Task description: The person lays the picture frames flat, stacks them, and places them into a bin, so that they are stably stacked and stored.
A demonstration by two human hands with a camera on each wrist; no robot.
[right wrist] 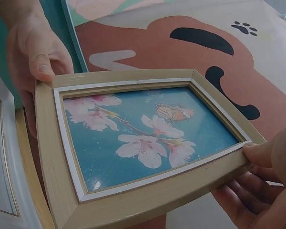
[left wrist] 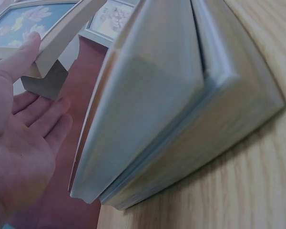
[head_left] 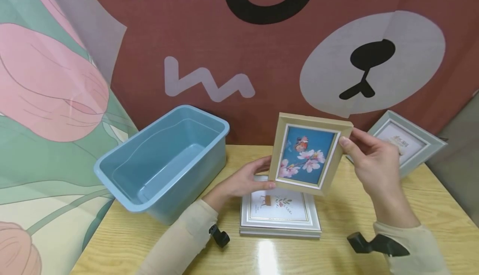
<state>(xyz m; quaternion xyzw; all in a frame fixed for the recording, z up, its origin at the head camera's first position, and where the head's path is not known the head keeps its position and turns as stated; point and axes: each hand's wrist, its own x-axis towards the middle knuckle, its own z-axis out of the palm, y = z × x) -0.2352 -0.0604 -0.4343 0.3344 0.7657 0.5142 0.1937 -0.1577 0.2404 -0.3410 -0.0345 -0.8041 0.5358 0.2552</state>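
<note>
Both hands hold a beige picture frame (head_left: 310, 154) upright and slightly tilted above a stack of silver-white picture frames (head_left: 280, 212). Its picture shows pink blossoms and a butterfly on blue. My left hand (head_left: 247, 178) grips the lower left edge, thumb on the front and fingers behind. At the upper right edge, my right hand (head_left: 378, 167) pinches the border between thumb and fingers. In the right wrist view, the beige frame (right wrist: 148, 205) fills the middle, with a thumb on each side. The left wrist view shows the stacked frames (left wrist: 148, 95) from their edges, close to my left hand (left wrist: 24, 129).
A blue plastic bin (head_left: 161, 163) stands on the wooden table (head_left: 348, 241) at the left, with its inside bare. At the back right, a pale grey-green picture frame (head_left: 423, 150) leans behind my right hand. A printed cloth backdrop (head_left: 269, 59) rises behind the table.
</note>
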